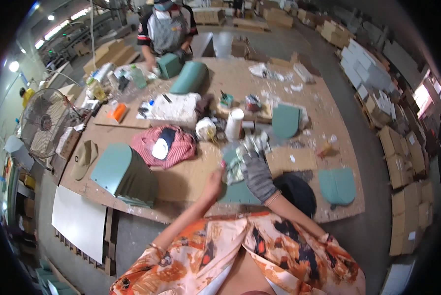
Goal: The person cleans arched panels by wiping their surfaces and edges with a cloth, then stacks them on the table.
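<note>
1 caged fan (45, 121), 1 tan cap (84, 161), apparently cardboard boxes (406, 209)

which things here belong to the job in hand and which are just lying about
Likely in the job:
- green panel beneath the hands
- pale crumpled cloth at the gloved right hand
- stacked green panels

Apparently lying about:
- tan cap
- red checked fabric
- black-bladed or dark-hubbed fan

Blue-green panel (241, 193), mottled grey glove (260, 181), red-and-white checked cloth (185, 153), orange, cream and black patterned blouse (299, 241), tan cap (85, 158), brown table (331, 120)
</note>
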Tool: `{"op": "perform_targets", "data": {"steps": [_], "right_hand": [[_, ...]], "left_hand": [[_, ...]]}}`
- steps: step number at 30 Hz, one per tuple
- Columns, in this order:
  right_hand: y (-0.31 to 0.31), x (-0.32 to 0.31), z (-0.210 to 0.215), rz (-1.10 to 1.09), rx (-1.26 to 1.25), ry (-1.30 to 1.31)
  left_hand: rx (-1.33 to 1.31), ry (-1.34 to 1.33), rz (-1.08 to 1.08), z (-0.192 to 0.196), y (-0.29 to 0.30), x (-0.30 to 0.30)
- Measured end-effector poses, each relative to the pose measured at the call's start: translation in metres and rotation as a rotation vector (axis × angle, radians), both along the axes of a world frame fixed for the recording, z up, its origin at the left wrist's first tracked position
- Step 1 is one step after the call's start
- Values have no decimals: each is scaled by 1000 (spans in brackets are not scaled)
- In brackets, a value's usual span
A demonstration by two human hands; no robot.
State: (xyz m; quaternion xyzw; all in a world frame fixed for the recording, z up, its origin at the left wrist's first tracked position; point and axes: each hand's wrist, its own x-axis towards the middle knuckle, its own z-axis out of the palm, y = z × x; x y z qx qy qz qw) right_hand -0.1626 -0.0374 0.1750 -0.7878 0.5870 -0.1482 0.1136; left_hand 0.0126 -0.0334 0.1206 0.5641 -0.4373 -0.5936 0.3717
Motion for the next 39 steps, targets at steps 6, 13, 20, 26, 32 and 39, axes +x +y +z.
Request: {"op": "perform_targets", "data": {"steps": [6,13,20,26,32,39], "right_hand": [[21,41,18,176,-342,119],[-41,-28,-16,43,-353,-467],[-21,-87,6,-410,156,-1763],[-11,-129,25,-381,-8,-944],[-21,-6,59,215,-600,-33],[46,26,28,283,-355,91]], "left_hand": [[-240,107,-25,45,0,1],[-187,200,131,28,-8,5],[108,659,-1,70,6,14],[70,688,-26,65,4,6],[38,599,-59,77,4,-13],[81,801,47,62,4,-14]]}}
